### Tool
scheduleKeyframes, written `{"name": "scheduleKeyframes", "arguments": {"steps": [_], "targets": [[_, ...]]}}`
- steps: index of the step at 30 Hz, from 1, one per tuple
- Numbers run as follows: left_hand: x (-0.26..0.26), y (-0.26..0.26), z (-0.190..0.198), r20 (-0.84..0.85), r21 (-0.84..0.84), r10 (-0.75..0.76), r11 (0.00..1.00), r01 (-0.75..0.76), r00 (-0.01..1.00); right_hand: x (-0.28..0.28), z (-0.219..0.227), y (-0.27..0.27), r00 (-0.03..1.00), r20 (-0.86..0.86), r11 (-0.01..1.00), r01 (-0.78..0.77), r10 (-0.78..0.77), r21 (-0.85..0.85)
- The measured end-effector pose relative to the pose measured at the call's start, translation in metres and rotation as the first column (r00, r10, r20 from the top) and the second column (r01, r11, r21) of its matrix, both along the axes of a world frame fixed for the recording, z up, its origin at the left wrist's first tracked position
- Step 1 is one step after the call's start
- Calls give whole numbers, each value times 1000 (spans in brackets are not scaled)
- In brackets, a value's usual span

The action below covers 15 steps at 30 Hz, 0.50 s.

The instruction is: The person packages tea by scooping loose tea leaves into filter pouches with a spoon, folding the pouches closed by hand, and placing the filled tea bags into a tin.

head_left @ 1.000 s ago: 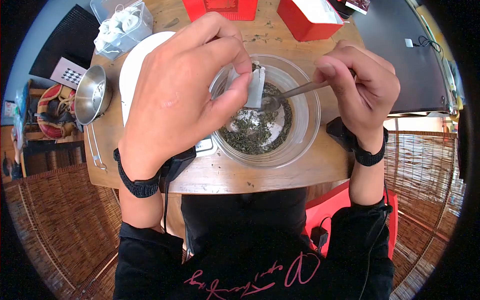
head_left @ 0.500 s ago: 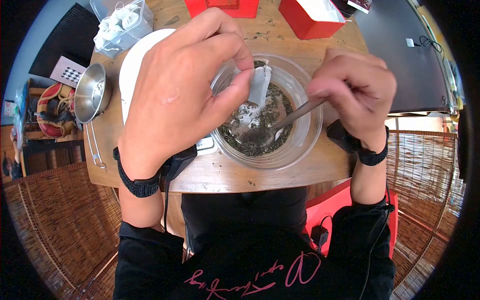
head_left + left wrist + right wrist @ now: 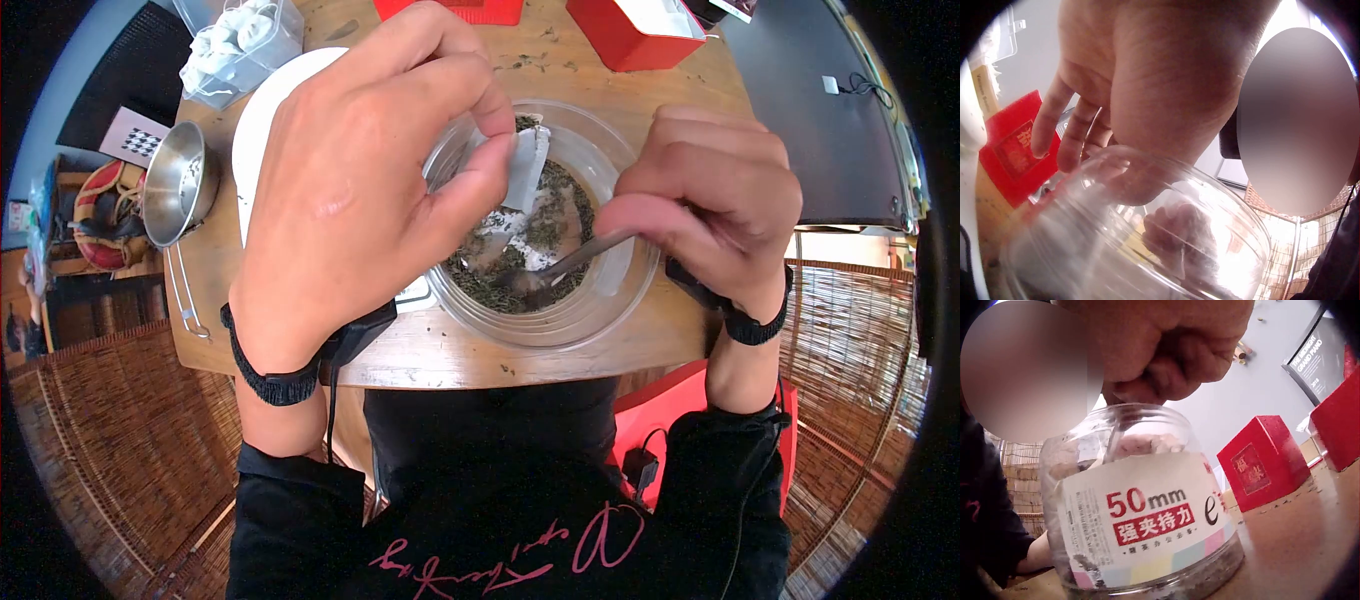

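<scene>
My left hand [image 3: 365, 190] pinches a small white tea bag [image 3: 526, 175] between thumb and forefinger, above a clear round plastic jar [image 3: 618, 272]. Some dark bits show at the bag's mouth. In my right hand [image 3: 715, 190] is the handle of a metal spoon [image 3: 575, 260]. Its bowl sits down in the crumbled dried leaves [image 3: 485, 285] at the near side of the jar bottom. Through the right wrist view, the jar's printed label [image 3: 1154, 512] faces outward, with the right hand [image 3: 1172, 344] over the rim. The left wrist view has the left hand [image 3: 1147, 75] above the jar.
A clear box [image 3: 210, 85] of white filled bags stands back left, near a white round item [image 3: 255, 150]. A steel pan [image 3: 180, 190] with a wire handle lies at the left edge. Red boxes [image 3: 640, 45] stand at the back, with leaf crumbs scattered across the wooden table [image 3: 560, 75].
The spoon has gone from beside the tea bag's lower end down into the leaves at the jar's near side. My left hand keeps the bag over the jar.
</scene>
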<state>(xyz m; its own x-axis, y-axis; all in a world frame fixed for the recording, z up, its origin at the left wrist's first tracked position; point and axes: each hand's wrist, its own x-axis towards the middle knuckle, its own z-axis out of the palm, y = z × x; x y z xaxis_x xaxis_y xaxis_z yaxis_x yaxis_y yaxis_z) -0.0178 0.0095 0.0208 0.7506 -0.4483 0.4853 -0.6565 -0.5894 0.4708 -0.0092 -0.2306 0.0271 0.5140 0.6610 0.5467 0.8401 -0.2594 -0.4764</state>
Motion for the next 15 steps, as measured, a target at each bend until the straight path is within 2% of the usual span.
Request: {"name": "scheduleKeyframes", "arguments": {"steps": [1,2,4,6,8,10,12,14,15], "targets": [[4,0,-6,140,-66,-32,997,41,990,0,-1,2,1000,-1,1000,0,0,1],[1,-1,-9,139,-65,-33,997,42,990,-1,-2,2,999,-40,1000,-16,17,21],[-8,-10,-6,112,-197,-6,980,28,994,-3,-2,2,996,-80,999,-29,33,42],[-8,-10,-7,110,-203,-11,979,33,994,-6,-4,2,975,-222,991,59,-32,119],[-4,-7,-9,108,-211,-17,977,39,994,-5,-10,1,960,-274,980,111,-63,163],[3,-1,-10,159,-72,-25,997,37,987,-2,-13,-3,942,-322,965,162,-90,204],[2,0,-13,119,-128,-42,990,57,992,3,-14,-11,865,-493,949,226,-92,219],[2,2,-9,85,-182,-60,980,75,995,9,-18,-11,865,-497,938,228,-72,261],[0,5,-2,68,-80,-42,996,47,997,11,-18,-13,825,-563,922,256,-51,292]]}}
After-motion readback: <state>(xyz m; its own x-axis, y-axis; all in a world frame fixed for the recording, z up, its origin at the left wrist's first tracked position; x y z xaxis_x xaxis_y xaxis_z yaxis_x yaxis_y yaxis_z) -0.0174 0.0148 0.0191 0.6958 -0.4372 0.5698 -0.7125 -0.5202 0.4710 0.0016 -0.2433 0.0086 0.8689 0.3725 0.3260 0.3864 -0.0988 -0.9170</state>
